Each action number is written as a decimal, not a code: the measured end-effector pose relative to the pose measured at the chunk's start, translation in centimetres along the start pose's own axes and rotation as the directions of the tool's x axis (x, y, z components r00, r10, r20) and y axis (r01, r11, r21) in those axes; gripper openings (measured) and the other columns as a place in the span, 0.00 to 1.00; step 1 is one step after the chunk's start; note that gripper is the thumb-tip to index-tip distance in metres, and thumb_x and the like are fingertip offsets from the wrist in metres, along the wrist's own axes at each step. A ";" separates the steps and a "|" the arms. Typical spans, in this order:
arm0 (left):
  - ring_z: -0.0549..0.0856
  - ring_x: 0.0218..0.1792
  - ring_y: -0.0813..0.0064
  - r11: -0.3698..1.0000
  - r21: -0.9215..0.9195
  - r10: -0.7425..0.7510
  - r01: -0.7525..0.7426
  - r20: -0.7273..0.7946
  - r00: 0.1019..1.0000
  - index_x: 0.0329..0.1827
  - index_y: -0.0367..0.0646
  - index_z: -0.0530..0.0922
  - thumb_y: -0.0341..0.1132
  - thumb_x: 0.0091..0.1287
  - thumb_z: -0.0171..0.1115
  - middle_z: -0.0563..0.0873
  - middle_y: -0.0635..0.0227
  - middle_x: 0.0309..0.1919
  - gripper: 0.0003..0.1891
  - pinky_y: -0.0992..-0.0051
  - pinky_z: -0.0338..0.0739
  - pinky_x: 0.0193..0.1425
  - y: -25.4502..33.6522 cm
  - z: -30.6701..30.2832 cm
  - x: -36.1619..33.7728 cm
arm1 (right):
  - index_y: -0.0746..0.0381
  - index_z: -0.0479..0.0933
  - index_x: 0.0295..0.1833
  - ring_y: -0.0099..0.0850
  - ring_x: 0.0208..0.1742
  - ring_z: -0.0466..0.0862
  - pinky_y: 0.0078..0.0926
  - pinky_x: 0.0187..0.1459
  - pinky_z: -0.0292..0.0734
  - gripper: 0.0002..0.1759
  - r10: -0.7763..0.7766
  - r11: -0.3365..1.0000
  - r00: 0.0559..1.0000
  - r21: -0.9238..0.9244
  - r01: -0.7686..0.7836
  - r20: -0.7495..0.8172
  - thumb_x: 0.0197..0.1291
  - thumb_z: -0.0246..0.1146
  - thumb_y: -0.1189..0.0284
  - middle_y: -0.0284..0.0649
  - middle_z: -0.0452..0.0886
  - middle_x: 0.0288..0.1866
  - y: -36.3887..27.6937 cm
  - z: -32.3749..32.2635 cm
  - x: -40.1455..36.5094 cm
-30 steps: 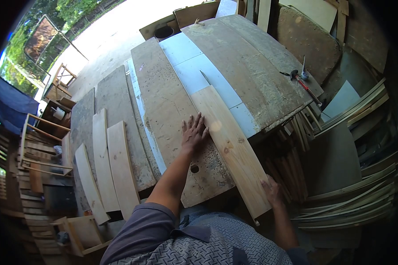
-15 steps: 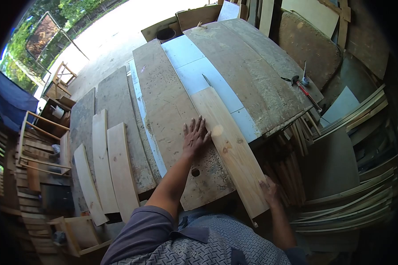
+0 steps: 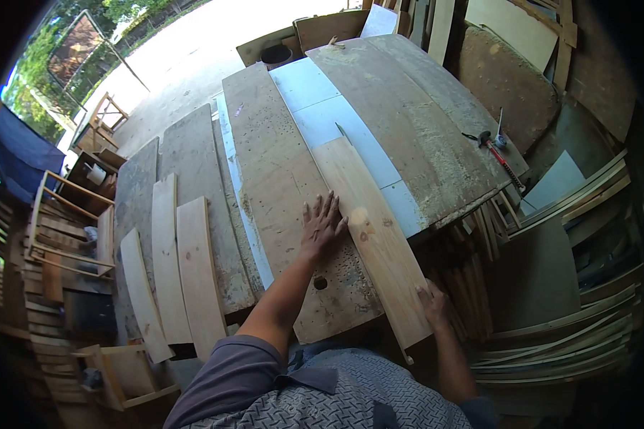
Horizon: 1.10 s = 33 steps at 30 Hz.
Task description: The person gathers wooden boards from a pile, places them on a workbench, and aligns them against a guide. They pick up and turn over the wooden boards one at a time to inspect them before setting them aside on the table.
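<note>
A long, pale wooden board (image 3: pixel 386 247) lies lengthwise along the worktable beside a bluish-white strip. Just beyond its far end a thin saw blade (image 3: pixel 340 129) sticks up out of that strip. My left hand (image 3: pixel 325 227) is open, its spread fingers flat on the brown tabletop (image 3: pixel 286 179) and the thumb side close against the board's left edge. Near the closer end, my right hand (image 3: pixel 434 304) grips the board's right edge with fingertips on top; its thumb and palm are partly hidden.
Several loose boards (image 3: pixel 202 272) lie on the left side of the table. A red-handled tool (image 3: pixel 503 161) rests at the right edge. Stacked curved strips (image 3: pixel 565 350) fill the lower right. A wooden frame (image 3: pixel 68 222) stands on the left, and sheet panels (image 3: pixel 508 79) lean behind.
The board has slid slightly forward, its far end closer to the blade, and my right hand has moved along with it. My left hand keeps its place; the view has shifted a little.
</note>
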<state>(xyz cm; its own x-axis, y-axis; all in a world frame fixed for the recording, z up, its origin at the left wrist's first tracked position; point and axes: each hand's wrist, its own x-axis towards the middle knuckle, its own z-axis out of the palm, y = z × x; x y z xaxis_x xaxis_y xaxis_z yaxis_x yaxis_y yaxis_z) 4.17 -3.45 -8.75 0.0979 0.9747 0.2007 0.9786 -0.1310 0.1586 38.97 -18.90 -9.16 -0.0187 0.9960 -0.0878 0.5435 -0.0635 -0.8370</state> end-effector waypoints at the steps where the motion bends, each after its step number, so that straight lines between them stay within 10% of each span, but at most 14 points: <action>1: 0.55 0.78 0.59 1.000 -0.008 0.002 -0.002 -0.002 1.000 0.79 0.51 0.55 0.60 0.72 0.43 0.56 0.68 0.79 0.37 0.49 0.39 0.79 0.0 -0.1 0.0 | 0.67 0.75 0.59 0.52 0.53 0.83 0.40 0.51 0.78 0.29 0.005 1.000 1.000 0.014 -0.006 0.008 0.67 0.59 0.52 0.58 0.83 0.47 -0.1 0.1 0.2; 33: 0.54 0.78 0.60 1.000 -0.007 0.019 -0.019 -0.013 1.000 0.77 0.45 0.58 0.56 0.73 0.45 0.57 0.66 0.78 0.35 0.51 0.40 0.79 0.8 -1.3 0.0 | 0.63 0.79 0.54 0.51 0.50 0.84 0.40 0.48 0.80 0.27 0.018 0.998 1.000 0.064 -0.018 -0.008 0.64 0.62 0.50 0.53 0.85 0.44 -2.3 3.2 7.2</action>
<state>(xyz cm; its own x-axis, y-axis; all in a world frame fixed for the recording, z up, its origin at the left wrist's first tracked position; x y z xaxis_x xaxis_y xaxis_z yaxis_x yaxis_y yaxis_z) 4.72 -3.80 -7.41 0.1142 0.9697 0.2158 0.9753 -0.1508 0.1616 34.96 -11.74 -9.61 -0.0025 0.9951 -0.0987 0.4891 -0.0849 -0.8681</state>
